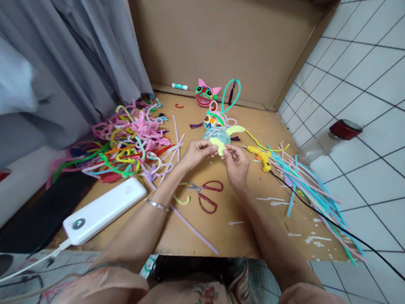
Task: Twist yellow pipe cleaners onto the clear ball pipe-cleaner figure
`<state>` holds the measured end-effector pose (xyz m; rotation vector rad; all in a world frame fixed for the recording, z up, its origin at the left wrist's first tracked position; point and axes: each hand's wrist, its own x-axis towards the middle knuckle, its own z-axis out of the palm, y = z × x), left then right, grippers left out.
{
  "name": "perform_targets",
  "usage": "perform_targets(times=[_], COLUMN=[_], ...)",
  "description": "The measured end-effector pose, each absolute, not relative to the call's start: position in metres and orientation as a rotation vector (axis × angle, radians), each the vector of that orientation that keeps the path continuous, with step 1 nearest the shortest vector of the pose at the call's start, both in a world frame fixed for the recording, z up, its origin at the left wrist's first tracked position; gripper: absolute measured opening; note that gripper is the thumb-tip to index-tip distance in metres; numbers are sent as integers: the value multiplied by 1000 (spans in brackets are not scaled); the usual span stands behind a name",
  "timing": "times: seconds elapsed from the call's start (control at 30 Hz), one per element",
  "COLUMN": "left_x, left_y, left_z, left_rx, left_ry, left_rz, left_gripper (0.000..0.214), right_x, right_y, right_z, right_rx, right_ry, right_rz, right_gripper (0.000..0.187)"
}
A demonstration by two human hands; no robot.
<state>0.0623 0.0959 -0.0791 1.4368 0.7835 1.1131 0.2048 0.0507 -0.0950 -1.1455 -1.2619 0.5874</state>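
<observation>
Head view: I note left hand (197,153) and right hand (236,163) each pinching the yellow pipe cleaner (218,145), braced against the figure (216,131) above the board (238,236); scissors (206,195) lie near, within reach.

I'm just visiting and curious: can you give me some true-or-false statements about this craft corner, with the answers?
1. Both the left hand and the right hand pinch a yellow pipe cleaner. True.
2. The red-handled scissors lie on the white tiles. False: the scissors lie on the cardboard, just below the hands.
3. A yellow glue gun lies beside the right hand. True.
4. The white power bank sits right of the glue gun. False: the power bank is far left.
</observation>
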Motion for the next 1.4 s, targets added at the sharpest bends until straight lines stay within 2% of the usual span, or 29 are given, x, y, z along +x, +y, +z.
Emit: perform_targets(times=[0.77, 1.1, 1.4], left_x=[57, 59, 57], left_y=[97, 98, 100], left_z=[-75, -75, -78], left_rx=[1552, 1463, 1516], left_ry=[809, 767, 816], left_rz=[1073, 1187, 1242], left_gripper=[42, 48, 43], right_x=[198, 200, 199], right_y=[52, 51, 51], right_z=[-101, -97, -100], right_rx=[-1139, -1057, -1087], right_ry=[-1177, -1145, -1159], right_rz=[692, 735, 743], right_gripper=[21, 30, 24])
